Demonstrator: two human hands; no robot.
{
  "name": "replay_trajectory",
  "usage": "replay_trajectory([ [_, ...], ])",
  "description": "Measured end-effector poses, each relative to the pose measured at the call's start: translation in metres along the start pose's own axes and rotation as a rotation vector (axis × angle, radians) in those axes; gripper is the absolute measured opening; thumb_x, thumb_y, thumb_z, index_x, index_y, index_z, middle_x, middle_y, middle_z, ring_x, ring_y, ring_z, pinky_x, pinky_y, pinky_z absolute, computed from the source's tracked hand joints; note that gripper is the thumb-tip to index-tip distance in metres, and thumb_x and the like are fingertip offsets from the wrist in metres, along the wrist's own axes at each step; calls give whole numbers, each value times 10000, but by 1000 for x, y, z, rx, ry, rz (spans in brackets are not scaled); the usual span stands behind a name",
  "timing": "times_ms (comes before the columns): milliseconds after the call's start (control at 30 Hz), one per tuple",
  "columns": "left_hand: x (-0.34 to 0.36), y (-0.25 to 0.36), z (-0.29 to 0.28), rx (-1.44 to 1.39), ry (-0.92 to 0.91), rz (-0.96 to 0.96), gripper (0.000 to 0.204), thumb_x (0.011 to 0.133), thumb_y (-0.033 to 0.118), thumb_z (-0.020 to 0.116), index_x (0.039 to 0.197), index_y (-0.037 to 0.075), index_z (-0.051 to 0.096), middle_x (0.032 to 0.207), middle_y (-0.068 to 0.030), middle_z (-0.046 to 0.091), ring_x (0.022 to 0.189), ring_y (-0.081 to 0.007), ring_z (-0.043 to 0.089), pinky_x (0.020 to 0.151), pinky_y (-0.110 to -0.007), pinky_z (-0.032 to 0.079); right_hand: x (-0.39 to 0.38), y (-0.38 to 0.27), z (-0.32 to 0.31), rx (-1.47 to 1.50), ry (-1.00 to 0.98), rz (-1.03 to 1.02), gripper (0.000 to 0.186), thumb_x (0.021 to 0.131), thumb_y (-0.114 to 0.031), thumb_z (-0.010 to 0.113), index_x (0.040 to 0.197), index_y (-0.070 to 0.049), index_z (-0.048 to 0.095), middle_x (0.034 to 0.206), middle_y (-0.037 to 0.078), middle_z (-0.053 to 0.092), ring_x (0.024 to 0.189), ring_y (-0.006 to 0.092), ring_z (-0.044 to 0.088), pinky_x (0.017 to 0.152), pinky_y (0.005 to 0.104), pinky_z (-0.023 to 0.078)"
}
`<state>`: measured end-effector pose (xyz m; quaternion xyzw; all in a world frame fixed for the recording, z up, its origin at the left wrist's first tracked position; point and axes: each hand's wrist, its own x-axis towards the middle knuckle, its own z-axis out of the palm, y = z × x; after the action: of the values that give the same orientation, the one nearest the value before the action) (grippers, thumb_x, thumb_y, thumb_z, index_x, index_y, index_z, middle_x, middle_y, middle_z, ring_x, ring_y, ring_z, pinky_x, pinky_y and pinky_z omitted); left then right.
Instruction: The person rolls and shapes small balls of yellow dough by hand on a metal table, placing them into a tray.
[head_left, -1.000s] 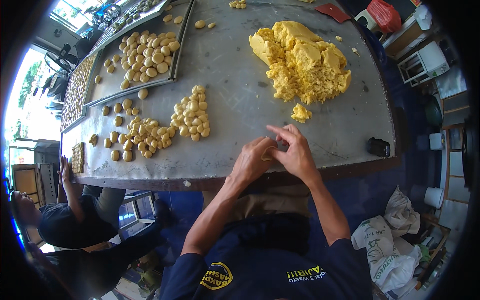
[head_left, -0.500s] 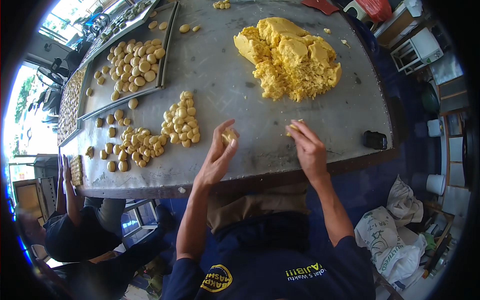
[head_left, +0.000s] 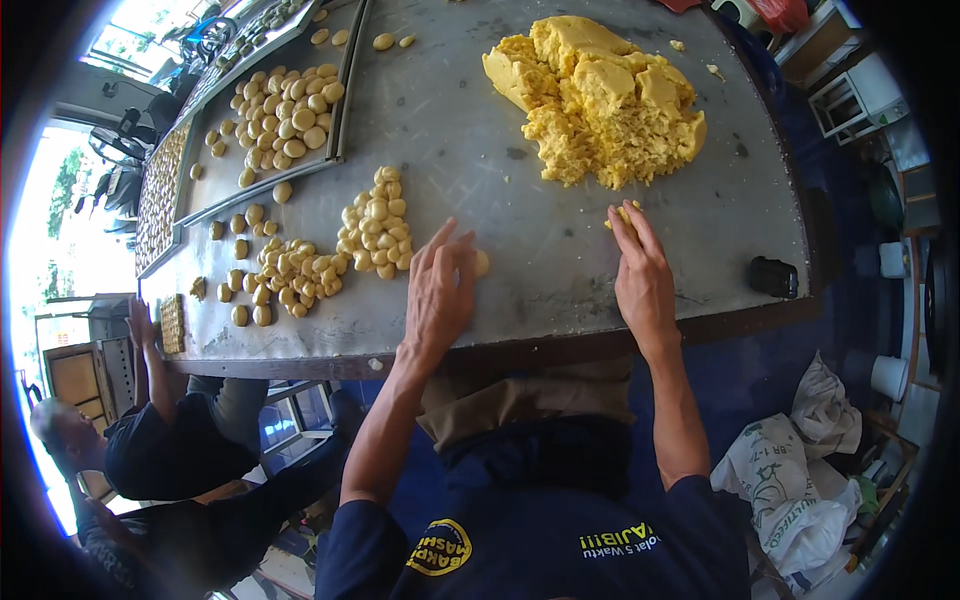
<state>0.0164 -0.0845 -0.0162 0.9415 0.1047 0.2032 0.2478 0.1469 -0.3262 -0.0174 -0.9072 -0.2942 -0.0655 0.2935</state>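
My left hand (head_left: pixel 440 290) is palm down over the metal table, fingers stretched and slightly apart. A pale dough ball (head_left: pixel 482 263) shows right beside its fingers, partly hidden by them. My right hand (head_left: pixel 646 290) pinches a small bit of yellow crumbly dough (head_left: pixel 626 212) at its fingertips, low over the tabletop. Beyond it lies a big yellow crumbly dough mass (head_left: pixel 610 100). To the left of my left hand sits a heap of small pale dough balls (head_left: pixel 376 225), touching a second heap of similar balls (head_left: pixel 298 272).
A metal tray (head_left: pixel 225 200) with larger round balls (head_left: pixel 290 115) lies at far left. A black case-like object (head_left: pixel 773 277) rests near the right edge of the table (head_left: pixel 560 290). Another person (head_left: pixel 180 435) works at the left. White sacks (head_left: pixel 785 480) stand on the floor at right.
My left hand has turned palm down, and the pale dough piece it held now shows beside its fingers. My right hand has its fingers straighter. The whole view has shifted slightly.
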Motion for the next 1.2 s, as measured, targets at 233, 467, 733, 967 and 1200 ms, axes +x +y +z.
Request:
replay_trajectory([
  [233, 42, 12, -15, -204, -22, -141, 239, 1055, 225, 457, 1014, 23, 578, 932, -146, 697, 777, -310, 590, 807, -447, 418, 7, 17, -7, 6, 24, 21, 471, 929, 67, 564, 1386, -46, 587, 1431, 171, 521, 1144, 359, 599, 971, 422, 517],
  [467, 76, -2, 29, 135, 76, -83, 283, 1036, 309, 480, 989, 54, 594, 986, -111, 612, 977, -289, 534, 877, -433, 350, 32, 6, -15, -24, -6, -14, 436, 913, 85, 553, 1335, -8, 612, 1305, 164, 546, 1168, 361, 535, 955, 421, 498],
  [733, 3, -2, -29, -61, -246, 115, 263, 936, 120, 637, 1193, 67, 634, 1086, -128, 650, 1020, -277, 597, 950, -403, 455, 11, 19, -4, -256, 42, -81, 488, 917, 68, 557, 1395, -33, 564, 1412, 172, 522, 1160, 344, 553, 956, 433, 498],
  [967, 44, -48, -83, -102, 494, -197, 279, 909, 87, 704, 1186, 61, 678, 1218, -134, 634, 1099, -243, 608, 867, -370, 536, 13, 11, -6, -88, -118, 58, 541, 928, 61, 547, 1457, -46, 500, 1421, 191, 529, 1189, 360, 558, 994, 437, 494],
  [1200, 85, -91, -53, 239, 57, -264, 280, 977, 223, 586, 1205, 89, 678, 1168, -116, 681, 1234, -304, 518, 1035, -456, 354, -2, 1, 9, -224, -15, 15, 518, 947, 58, 519, 1458, 10, 453, 1486, 214, 443, 1246, 390, 511, 1050, 439, 460],
])
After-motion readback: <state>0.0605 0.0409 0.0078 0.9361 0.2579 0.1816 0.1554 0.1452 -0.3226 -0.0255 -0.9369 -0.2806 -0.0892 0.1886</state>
